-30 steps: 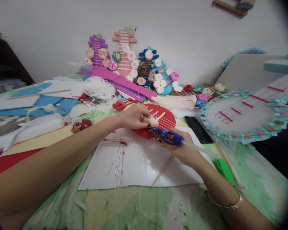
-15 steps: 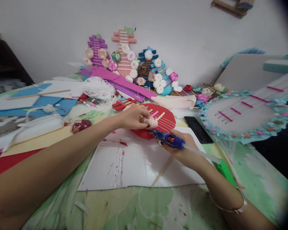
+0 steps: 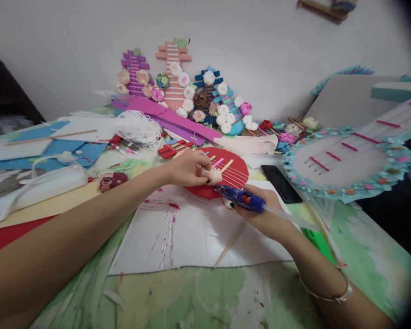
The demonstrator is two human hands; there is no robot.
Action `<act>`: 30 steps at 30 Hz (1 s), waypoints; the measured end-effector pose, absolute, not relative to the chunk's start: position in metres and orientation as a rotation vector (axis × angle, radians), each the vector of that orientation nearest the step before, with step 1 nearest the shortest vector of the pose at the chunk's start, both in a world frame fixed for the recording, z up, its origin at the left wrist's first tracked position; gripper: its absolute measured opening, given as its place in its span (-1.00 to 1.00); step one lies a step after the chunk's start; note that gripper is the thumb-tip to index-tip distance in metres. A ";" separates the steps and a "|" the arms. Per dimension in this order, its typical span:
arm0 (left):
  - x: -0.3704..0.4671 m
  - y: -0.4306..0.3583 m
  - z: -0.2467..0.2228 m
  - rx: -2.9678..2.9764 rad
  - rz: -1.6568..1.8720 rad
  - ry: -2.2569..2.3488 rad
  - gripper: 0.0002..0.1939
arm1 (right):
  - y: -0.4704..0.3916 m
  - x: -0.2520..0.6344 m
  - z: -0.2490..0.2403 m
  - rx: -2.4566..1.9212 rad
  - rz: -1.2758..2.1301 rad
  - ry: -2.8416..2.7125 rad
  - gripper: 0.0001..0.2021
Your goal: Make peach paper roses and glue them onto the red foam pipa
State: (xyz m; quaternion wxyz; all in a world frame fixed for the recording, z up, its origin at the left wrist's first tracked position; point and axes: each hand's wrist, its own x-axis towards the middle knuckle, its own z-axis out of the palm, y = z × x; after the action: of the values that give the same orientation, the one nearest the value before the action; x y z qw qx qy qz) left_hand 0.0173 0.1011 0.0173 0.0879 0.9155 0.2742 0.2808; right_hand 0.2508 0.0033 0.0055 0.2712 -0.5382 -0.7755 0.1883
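Observation:
My left hand pinches a pale pink paper flower over the red lute-shaped craft piece. White strings and small coloured strips cross the red piece, whose short red neck points to the left. In my right hand is a blue glue gun, with a long clear glue stick out of its back. Its nozzle is close to the flower's lower edge; whether they touch is hard to tell. White paper with red smears lies under the red piece.
A black phone lies right of the red piece, near a large light-blue flowered lute. Decorated lutes lean on the wall. White string lies behind my left arm, a wooden stick on the paper.
The whole view has shifted slightly, so things appear a little further left. The glue gun's nozzle sits slightly to the right relative to the flower. Both hands keep their holds.

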 end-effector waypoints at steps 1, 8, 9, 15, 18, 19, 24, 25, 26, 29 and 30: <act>0.017 0.100 0.018 2.732 0.821 0.812 -0.89 | 0.003 0.252 0.006 -1.448 0.502 -2.093 -0.84; 0.013 0.097 0.023 2.832 0.675 0.782 -0.68 | 0.004 0.259 0.012 -1.423 0.458 -2.102 -0.87; 0.013 0.097 0.023 2.840 0.663 0.780 -0.67 | 0.004 0.261 0.012 -1.414 0.470 -2.094 -0.89; 0.013 0.094 0.025 2.926 0.592 0.756 -0.58 | 0.006 0.269 0.012 -1.439 0.449 -2.059 -0.87; 0.013 0.092 0.024 2.974 0.562 0.794 -0.43 | 0.007 0.273 0.012 -1.449 0.390 -2.032 -0.84; 0.013 0.091 0.023 2.984 0.555 0.812 -0.40 | 0.008 0.274 0.011 -1.452 0.376 -2.024 -0.85; 0.011 0.085 0.019 2.995 0.585 0.848 -0.43 | 0.008 0.281 0.013 -1.517 0.260 -1.976 -0.93; 0.011 0.084 0.018 2.996 0.599 0.836 -0.45 | 0.008 0.283 0.014 -1.537 0.234 -1.956 -0.91; 0.011 0.083 0.017 2.997 0.616 0.818 -0.47 | 0.008 0.284 0.015 -1.551 0.214 -1.931 -0.90; 0.010 0.082 0.015 3.002 0.674 0.765 -0.51 | 0.007 0.287 0.017 -1.536 0.200 -1.852 -0.90; 0.009 0.081 0.014 3.004 0.693 0.750 -0.52 | 0.007 0.287 0.018 -1.526 0.198 -1.831 -0.90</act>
State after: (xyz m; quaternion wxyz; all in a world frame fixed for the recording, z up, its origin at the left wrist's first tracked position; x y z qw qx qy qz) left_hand 0.0094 0.0815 0.0143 -0.0155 0.9466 0.2365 0.2184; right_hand 0.2875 0.0066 0.0179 0.3663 -0.5937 -0.7123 0.0772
